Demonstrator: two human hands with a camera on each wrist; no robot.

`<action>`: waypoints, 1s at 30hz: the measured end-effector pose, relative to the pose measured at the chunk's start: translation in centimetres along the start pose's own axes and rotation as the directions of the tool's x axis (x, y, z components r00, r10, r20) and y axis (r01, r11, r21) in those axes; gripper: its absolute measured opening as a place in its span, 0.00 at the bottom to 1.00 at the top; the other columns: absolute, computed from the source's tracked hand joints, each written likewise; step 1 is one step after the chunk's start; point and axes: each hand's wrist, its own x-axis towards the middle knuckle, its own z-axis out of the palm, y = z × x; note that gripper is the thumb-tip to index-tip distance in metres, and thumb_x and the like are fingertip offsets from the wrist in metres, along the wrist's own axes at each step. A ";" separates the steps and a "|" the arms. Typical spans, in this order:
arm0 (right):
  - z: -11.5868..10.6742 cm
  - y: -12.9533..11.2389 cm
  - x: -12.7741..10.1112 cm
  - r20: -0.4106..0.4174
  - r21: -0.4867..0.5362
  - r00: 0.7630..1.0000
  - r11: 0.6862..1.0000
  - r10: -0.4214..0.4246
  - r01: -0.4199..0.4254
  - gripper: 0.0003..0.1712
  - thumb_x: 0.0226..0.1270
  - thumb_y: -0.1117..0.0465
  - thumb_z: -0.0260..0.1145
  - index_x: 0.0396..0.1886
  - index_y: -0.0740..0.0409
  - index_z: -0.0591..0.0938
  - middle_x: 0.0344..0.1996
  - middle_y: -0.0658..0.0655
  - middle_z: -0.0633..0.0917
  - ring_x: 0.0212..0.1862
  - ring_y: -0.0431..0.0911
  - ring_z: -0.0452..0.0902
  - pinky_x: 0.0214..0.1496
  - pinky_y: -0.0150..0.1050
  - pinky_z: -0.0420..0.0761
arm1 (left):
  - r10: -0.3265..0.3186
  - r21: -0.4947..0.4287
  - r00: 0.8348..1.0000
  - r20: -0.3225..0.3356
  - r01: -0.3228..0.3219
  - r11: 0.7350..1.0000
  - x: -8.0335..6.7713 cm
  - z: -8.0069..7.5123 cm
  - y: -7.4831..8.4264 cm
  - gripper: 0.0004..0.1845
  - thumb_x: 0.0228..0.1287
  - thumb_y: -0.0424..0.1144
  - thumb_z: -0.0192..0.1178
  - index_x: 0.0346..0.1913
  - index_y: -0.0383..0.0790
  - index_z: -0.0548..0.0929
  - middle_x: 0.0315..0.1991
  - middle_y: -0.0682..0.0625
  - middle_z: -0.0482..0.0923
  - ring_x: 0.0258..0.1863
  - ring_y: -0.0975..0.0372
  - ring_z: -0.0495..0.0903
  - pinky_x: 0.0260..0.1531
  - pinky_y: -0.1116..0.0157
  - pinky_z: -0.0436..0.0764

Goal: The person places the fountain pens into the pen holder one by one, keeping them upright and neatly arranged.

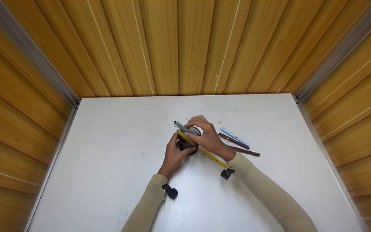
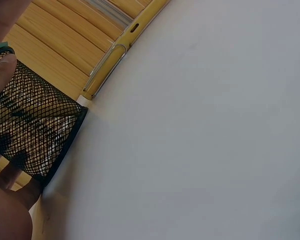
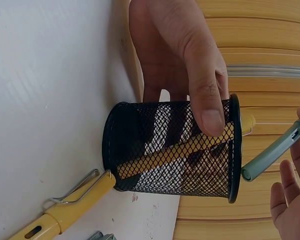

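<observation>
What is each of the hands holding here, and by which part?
The left hand grips the black mesh pen cup round its wall, thumb near the rim. The right hand pinches the grey-green pen near one end, its other end at the cup's mouth.

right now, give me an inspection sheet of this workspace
surface: white table, a few small marks.
job's things: black mesh pen cup upright; yellow pen lies behind it; grey-green pen at its rim.
clutter: light blue pen and two dark red pens lie to the right.
hands: left hand grips the cup; right hand pinches the grey-green pen.
cables: nothing seen.
surroundings: wooden panel walls.
</observation>
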 end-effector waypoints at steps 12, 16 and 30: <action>0.8 0.8 -0.6 -0.009 0.033 0.999 0.999 0.043 -0.043 0.12 0.65 0.79 0.77 0.48 0.71 0.89 0.50 0.69 0.88 0.60 0.64 0.78 0.70 0.52 0.77 | -0.005 0.019 1.000 0.007 0.005 1.000 -0.1 0.1 0.0 0.47 0.65 0.50 0.82 0.83 0.50 0.68 0.78 0.51 0.73 0.81 0.54 0.69 0.81 0.43 0.68; 1.0 1.3 -1.1 -0.015 0.041 0.998 0.997 0.060 -0.060 0.12 0.66 0.79 0.76 0.49 0.71 0.89 0.51 0.70 0.88 0.60 0.64 0.78 0.69 0.52 0.78 | -0.003 0.020 1.000 0.001 0.003 1.000 0.0 0.1 0.0 0.47 0.64 0.49 0.82 0.82 0.49 0.69 0.78 0.50 0.74 0.80 0.53 0.70 0.81 0.43 0.69; 1.1 6.8 -2.7 -0.006 -0.030 0.998 0.998 0.061 -0.062 0.12 0.69 0.68 0.80 0.50 0.57 0.91 0.54 0.58 0.89 0.64 0.55 0.79 0.69 0.55 0.82 | -0.006 0.003 1.000 -0.004 0.006 1.000 0.1 0.0 -0.2 0.46 0.63 0.51 0.83 0.80 0.48 0.71 0.76 0.51 0.75 0.79 0.55 0.70 0.82 0.45 0.68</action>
